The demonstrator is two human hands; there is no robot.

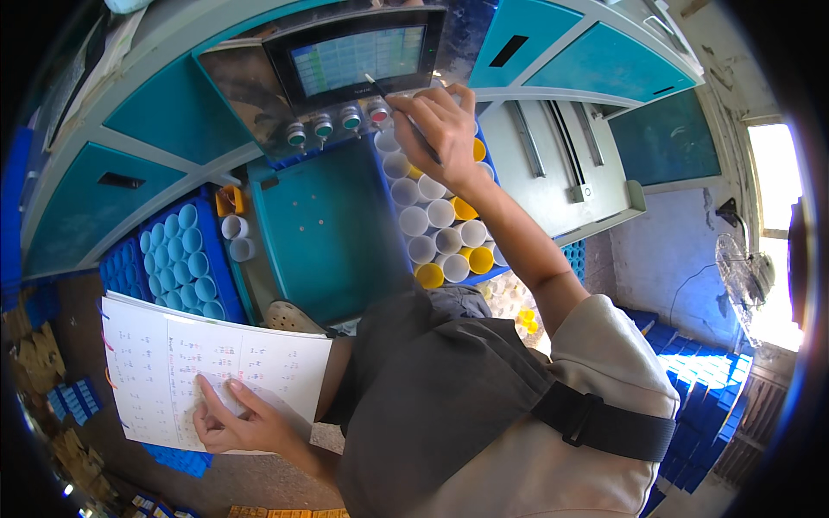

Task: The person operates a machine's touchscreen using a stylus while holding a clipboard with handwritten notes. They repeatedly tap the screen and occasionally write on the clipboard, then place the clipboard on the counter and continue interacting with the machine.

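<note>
Pinching a pen-like stylus (377,85), the right grip (439,129) is held at the frame's upper centre, beside a lit screen (356,59); whether the screen is touched cannot be told. At lower left, 1 open notebook (142,367) is touched by the left grip (237,423), thumb and index finger spread.
</note>
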